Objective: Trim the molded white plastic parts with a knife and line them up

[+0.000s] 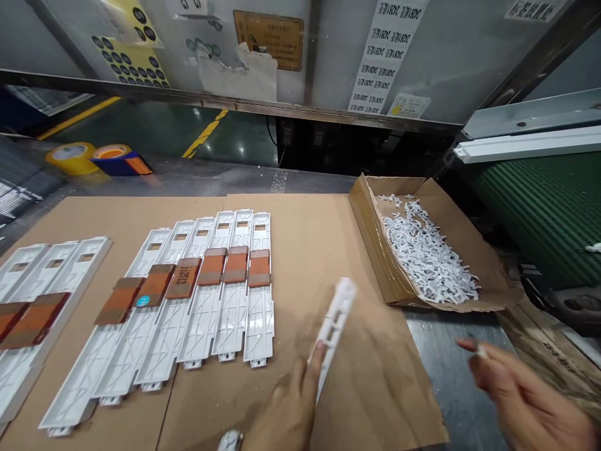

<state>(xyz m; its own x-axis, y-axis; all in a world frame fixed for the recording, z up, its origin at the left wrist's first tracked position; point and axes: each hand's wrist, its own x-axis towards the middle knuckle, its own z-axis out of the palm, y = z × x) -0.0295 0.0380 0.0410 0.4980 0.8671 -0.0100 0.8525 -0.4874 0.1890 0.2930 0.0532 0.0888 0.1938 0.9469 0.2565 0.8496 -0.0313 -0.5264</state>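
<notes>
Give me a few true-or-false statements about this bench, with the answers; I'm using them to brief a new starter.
1. The left hand holds a white plastic strip. True.
2. The right hand grips a roll of tape. False: it pinches a small white piece, while the tape rolls lie farther off, beyond the cardboard sheet.
3. The open cardboard box holds a heap of small white plastic pieces. True.
4. The wristwatch is on the right wrist. False: it is on the left wrist.
5. Orange-brown bands lie across the white plastic panels. True.
</notes>
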